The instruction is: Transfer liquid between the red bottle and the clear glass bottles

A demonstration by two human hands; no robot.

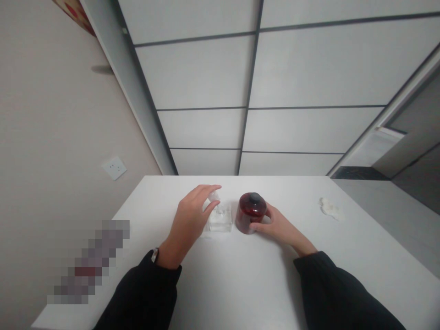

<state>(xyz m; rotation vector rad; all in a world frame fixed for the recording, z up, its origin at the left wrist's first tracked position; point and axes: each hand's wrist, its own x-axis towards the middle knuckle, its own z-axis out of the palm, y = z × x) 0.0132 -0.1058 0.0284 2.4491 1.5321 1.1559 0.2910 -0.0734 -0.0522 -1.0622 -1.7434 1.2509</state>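
Note:
Between the thumb and fingers of my left hand (192, 213) is a small clear cap (213, 196). Just below it, a squarish clear glass bottle (220, 222) stands on the white table. I cannot tell whether the cap touches the bottle's neck. Right beside it is a round, see-through dark red bottle (250, 211) with a black top (255, 197). My right hand (277, 224) is wrapped around its right side, thumb at the front, the other fingers mostly hidden behind. The red bottle rests upright on the tabletop.
The white table (240, 284) reaches back to paneled white doors (206, 128). A crumpled white tissue (329, 208) lies at the right. On the left wall is a power socket (115, 168). A blurred-out patch (92, 266) covers something at the left table edge.

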